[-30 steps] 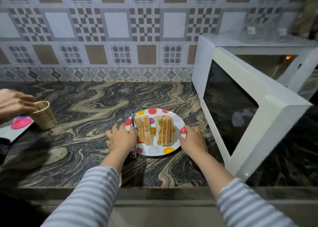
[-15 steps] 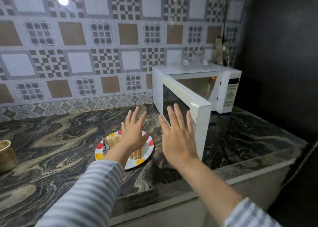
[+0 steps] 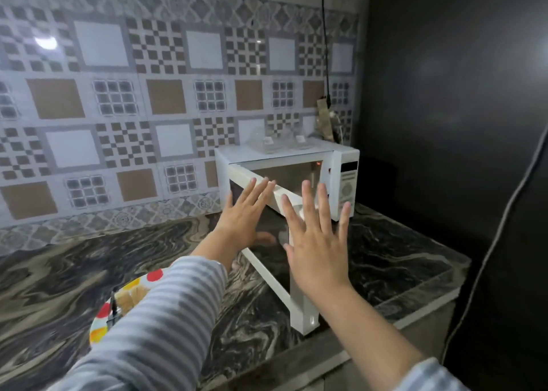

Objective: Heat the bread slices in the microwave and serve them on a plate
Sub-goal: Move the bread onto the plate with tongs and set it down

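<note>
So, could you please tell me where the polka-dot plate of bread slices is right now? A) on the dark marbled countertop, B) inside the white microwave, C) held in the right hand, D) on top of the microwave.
A: the polka-dot plate of bread slices rests on the dark marbled countertop, left of the open white microwave; both hands are empty.

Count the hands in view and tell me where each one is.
2. The left hand is raised, fingers spread, in front of the open microwave door. The right hand is raised beside it, nearer the door's free edge. Both are empty.
</note>
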